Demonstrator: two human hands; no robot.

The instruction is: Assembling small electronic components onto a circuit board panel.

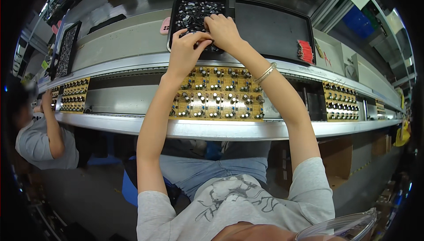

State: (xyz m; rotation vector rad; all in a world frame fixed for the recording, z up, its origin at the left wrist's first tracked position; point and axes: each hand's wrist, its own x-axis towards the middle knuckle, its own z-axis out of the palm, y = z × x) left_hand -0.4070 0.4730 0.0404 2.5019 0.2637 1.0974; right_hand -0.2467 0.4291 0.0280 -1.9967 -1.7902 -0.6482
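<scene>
Both my hands are over a black tray [176, 9] heaped with small black and silver components [194, 13]. My left hand [187, 49] is at the tray's near edge, thumb and forefinger pinched together on a small black component [212, 41], mostly hidden by the fingertips. Just right of it, my right hand [224, 32] reaches down into the heap with its fingers curled; what they hold, if anything, is hidden. Below my wrists, a yellow-brown circuit board panel [216, 100] lies on the line, filled with rows of upright capacitors.
A wide black tray [269, 26] on the right holds a bundle of red parts [304, 51]. Metal rails [207, 129] border the line. More board panels lie right [341, 102] and left [75, 95]. A co-worker [42, 130] sits at far left. A pink object [165, 26] lies beside the parts tray.
</scene>
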